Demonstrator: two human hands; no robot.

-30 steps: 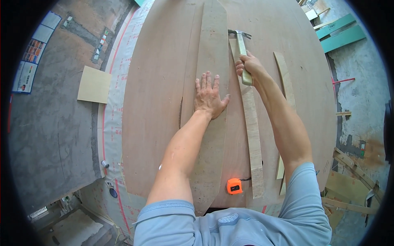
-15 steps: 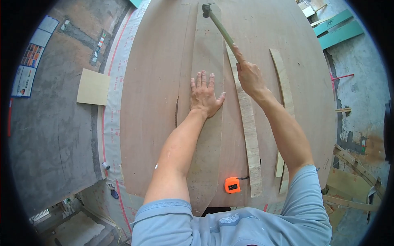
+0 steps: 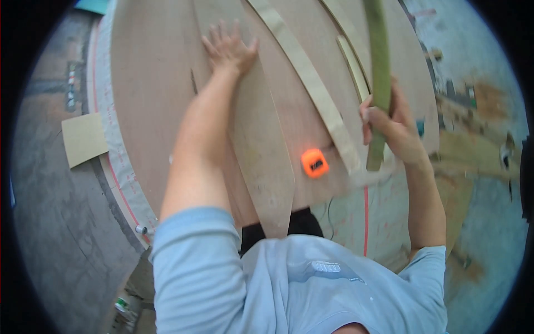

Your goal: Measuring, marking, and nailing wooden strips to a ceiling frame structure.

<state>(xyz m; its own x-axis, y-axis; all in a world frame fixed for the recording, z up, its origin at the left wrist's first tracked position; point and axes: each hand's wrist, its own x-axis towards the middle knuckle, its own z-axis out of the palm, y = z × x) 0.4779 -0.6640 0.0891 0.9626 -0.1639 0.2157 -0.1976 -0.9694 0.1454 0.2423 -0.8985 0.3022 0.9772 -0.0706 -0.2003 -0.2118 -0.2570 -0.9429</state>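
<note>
Left hand (image 3: 229, 49) lies flat, fingers apart, on the plank (image 3: 261, 139); right hand (image 3: 392, 119) clamps the raised hammer handle (image 3: 379, 61). Striking step; next needs aim.

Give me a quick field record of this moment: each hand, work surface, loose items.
left hand: flat, palm down on long plywood piece
right hand: gripping hammer handle, raised; head out of frame
work surface: large plywood sheet
loose items: orange tape measure; pale wood strip; square board on floor
</note>
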